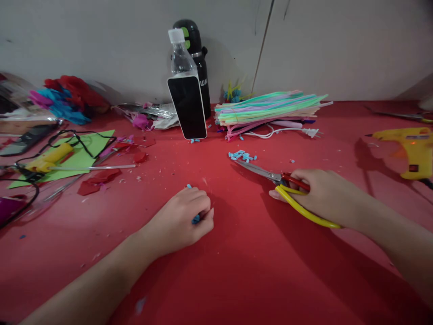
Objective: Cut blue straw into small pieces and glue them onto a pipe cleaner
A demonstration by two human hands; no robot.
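Note:
My left hand [189,214] is a closed fist resting near the middle of the red table. A fuzzy blue bit, like pipe cleaner [195,219], pokes out between its fingers; the rest is hidden in the palm. In my right hand [321,192] are scissors [259,170] with one red and one yellow handle. Their blades point left and look closed, the tips beside a small heap of short light-blue pieces [242,155]. Another blue piece [189,186] shows just beyond my left knuckles.
A phone [188,108] leans on a clear bottle [182,61], with a black flask [203,72] behind. Bundled pastel pipe cleaners [270,108] lie at the back. Yellow glue guns lie right [414,151] and left [50,158], the left one on green paper [101,140] among red scraps [96,180].

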